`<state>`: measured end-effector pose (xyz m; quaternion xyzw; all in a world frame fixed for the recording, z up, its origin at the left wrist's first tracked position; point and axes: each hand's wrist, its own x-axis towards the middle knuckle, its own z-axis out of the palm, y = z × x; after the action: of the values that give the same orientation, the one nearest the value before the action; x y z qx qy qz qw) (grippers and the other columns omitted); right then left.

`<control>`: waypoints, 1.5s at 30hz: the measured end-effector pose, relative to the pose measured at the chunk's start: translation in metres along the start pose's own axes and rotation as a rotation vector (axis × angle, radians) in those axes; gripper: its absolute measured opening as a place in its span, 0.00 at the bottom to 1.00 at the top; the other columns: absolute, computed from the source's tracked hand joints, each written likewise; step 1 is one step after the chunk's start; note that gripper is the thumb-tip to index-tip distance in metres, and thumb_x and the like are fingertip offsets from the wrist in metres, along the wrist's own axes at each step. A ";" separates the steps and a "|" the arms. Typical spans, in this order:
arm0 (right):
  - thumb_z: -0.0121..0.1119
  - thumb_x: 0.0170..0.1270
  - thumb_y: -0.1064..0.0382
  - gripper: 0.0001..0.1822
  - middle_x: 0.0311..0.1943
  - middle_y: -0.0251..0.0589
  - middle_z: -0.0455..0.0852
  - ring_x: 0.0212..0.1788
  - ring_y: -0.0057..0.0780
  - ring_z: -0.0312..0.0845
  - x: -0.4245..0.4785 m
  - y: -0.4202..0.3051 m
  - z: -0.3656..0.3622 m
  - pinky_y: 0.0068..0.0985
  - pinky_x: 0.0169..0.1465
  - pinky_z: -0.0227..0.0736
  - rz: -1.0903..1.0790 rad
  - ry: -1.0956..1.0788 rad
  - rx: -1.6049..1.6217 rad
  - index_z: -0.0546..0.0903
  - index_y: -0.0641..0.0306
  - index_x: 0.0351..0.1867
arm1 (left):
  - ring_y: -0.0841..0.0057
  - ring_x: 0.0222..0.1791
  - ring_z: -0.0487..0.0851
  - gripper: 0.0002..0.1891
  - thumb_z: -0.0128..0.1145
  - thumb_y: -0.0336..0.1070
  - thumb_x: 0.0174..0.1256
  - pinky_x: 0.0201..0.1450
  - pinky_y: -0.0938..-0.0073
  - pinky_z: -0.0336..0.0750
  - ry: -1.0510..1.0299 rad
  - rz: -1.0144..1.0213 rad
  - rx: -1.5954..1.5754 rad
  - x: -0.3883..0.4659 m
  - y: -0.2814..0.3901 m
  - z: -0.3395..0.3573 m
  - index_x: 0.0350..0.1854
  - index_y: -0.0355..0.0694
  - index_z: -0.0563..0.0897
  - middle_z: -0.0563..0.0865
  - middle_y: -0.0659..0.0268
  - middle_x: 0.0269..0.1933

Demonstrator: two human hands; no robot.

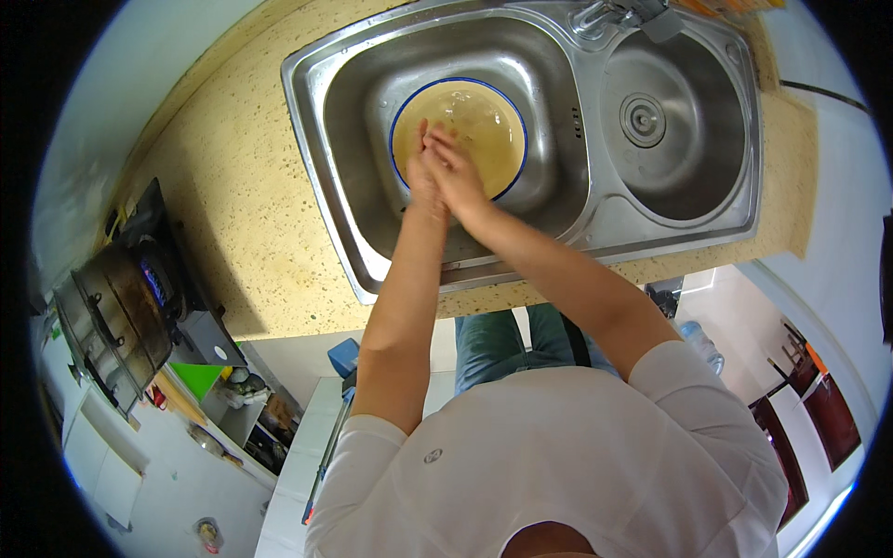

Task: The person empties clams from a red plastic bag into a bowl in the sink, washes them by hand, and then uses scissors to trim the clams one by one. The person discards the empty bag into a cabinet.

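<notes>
A cream basin with a blue rim holds water and stands in the larger bowl of the stainless steel sink. Above the basin's near left part, my left hand and my right hand are pressed together, palm against palm, with the fingers partly overlapping. The hands are slightly blurred. No object shows in either hand, though what lies between the palms is hidden.
A faucet stands at the sink's far edge, beside the smaller round bowl with its drain strainer. On the left of the speckled countertop, a large pot sits over a lit blue gas flame.
</notes>
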<state>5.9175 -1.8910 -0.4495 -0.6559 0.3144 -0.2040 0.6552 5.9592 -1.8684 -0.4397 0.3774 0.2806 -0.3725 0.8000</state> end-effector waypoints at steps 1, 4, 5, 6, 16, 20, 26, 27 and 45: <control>0.58 0.56 0.60 0.16 0.49 0.47 0.76 0.53 0.41 0.68 -0.005 -0.004 0.002 0.35 0.59 0.59 0.008 0.022 0.014 0.80 0.65 0.44 | 0.70 0.56 0.70 0.24 0.36 0.53 0.69 0.58 0.69 0.67 0.002 0.120 0.120 -0.001 0.002 0.000 0.63 0.49 0.61 0.69 0.63 0.59; 0.57 0.56 0.59 0.16 0.51 0.47 0.74 0.53 0.44 0.68 0.021 0.010 0.002 0.35 0.57 0.60 -0.044 0.201 0.113 0.79 0.62 0.44 | 0.70 0.58 0.69 0.25 0.34 0.55 0.69 0.59 0.69 0.66 -0.077 -0.125 0.082 -0.010 -0.015 -0.001 0.64 0.49 0.61 0.68 0.64 0.61; 0.56 0.56 0.59 0.16 0.50 0.47 0.74 0.53 0.44 0.67 0.023 0.018 0.003 0.34 0.57 0.60 -0.087 0.205 0.068 0.79 0.62 0.45 | 0.70 0.58 0.69 0.25 0.33 0.56 0.69 0.59 0.68 0.66 -0.072 -0.185 0.123 -0.018 -0.017 0.008 0.63 0.49 0.62 0.69 0.64 0.60; 0.54 0.57 0.58 0.17 0.50 0.48 0.74 0.54 0.45 0.66 0.025 0.018 0.004 0.34 0.56 0.60 -0.128 0.201 0.019 0.78 0.62 0.46 | 0.69 0.55 0.71 0.24 0.34 0.55 0.69 0.58 0.67 0.67 -0.027 -0.154 0.091 -0.024 -0.020 0.013 0.60 0.46 0.65 0.71 0.63 0.57; 0.48 0.62 0.54 0.13 0.51 0.34 0.74 0.58 0.34 0.59 0.060 -0.003 -0.039 0.35 0.59 0.51 -0.435 -0.265 -0.871 0.79 0.52 0.44 | 0.69 0.60 0.65 0.21 0.35 0.43 0.71 0.64 0.65 0.59 -0.048 -0.045 0.136 -0.008 -0.010 -0.023 0.63 0.42 0.61 0.70 0.65 0.58; 0.53 0.57 0.53 0.14 0.50 0.34 0.73 0.60 0.34 0.57 0.067 0.012 -0.043 0.37 0.60 0.52 -0.196 -0.227 -0.841 0.80 0.55 0.41 | 0.68 0.61 0.64 0.22 0.37 0.42 0.70 0.62 0.63 0.60 0.032 -0.009 0.103 -0.007 -0.003 -0.015 0.63 0.41 0.59 0.68 0.63 0.59; 0.56 0.55 0.58 0.13 0.34 0.46 0.79 0.42 0.39 0.73 0.045 0.016 -0.020 0.34 0.46 0.68 0.271 -0.170 -0.348 0.79 0.61 0.39 | 0.67 0.46 0.75 0.15 0.41 0.47 0.67 0.49 0.61 0.71 0.124 -0.256 0.095 0.052 -0.010 -0.040 0.48 0.43 0.72 0.78 0.63 0.45; 0.56 0.54 0.59 0.13 0.30 0.48 0.80 0.37 0.39 0.77 0.046 0.010 -0.022 0.33 0.43 0.71 0.298 -0.245 -0.326 0.78 0.62 0.38 | 0.68 0.42 0.78 0.15 0.42 0.47 0.67 0.45 0.62 0.74 0.121 -0.311 0.082 0.052 -0.002 -0.025 0.44 0.43 0.75 0.81 0.63 0.41; 0.55 0.53 0.63 0.20 0.56 0.35 0.66 0.60 0.36 0.58 0.086 0.003 -0.048 0.38 0.57 0.61 -0.097 -0.600 -1.125 0.75 0.53 0.50 | 0.49 0.56 0.69 0.23 0.49 0.42 0.59 0.58 0.57 0.65 -0.112 0.390 2.230 0.037 0.030 0.010 0.58 0.45 0.67 0.64 0.50 0.61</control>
<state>5.9462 -1.9839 -0.4619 -0.9416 0.1462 0.1556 0.2603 6.0058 -1.8780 -0.4497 0.8999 -0.3078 -0.3000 0.0732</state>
